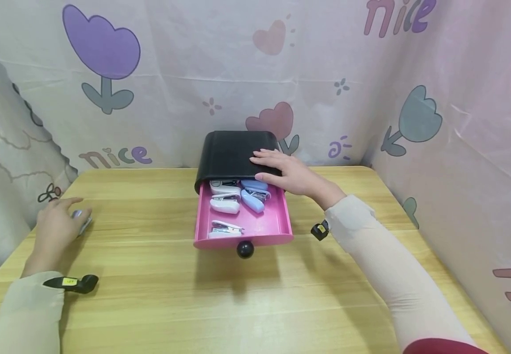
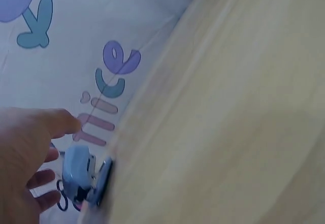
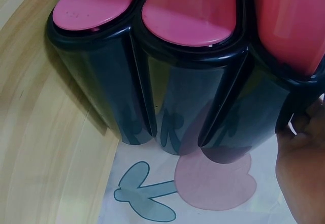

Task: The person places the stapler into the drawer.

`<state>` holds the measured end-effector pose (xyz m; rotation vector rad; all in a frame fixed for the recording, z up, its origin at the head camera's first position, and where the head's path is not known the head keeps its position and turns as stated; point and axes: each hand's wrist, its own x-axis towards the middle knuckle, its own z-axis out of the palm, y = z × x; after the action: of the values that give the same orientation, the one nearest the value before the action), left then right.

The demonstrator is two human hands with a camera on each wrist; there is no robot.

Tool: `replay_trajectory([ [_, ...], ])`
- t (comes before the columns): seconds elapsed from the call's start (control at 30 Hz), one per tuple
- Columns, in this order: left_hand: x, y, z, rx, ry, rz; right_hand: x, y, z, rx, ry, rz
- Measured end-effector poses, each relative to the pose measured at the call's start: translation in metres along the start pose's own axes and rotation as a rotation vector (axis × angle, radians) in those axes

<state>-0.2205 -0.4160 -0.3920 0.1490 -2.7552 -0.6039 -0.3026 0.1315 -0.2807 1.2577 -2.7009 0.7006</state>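
Observation:
At the table's left side my left hand hovers around a small light-blue stapler, its fingers spread and loosely bent. In the left wrist view that stapler stands beside the fingers with a gap to the thumb. My right hand rests flat on the top of a black drawer cabinet. Its pink top drawer is pulled out. Inside lie white staplers at the left and back, blue staplers at the back right, and another white stapler near the front.
A round black knob sticks out from the drawer front. The right wrist view shows the cabinet's lower pink drawers and glossy side. A printed curtain hangs behind and beside the wooden table.

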Motion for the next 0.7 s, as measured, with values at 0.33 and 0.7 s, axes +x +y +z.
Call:
replay_trajectory([
  [0.33,-0.001,-0.023,0.009,0.006,-0.038,-0.022,-0.001,-0.001,-0.001,-0.002,-0.005,0.002],
  [0.7,-0.006,-0.026,0.009,-0.015,-0.098,-0.074,-0.001,0.0,0.0,-0.001,0.0,0.003],
])
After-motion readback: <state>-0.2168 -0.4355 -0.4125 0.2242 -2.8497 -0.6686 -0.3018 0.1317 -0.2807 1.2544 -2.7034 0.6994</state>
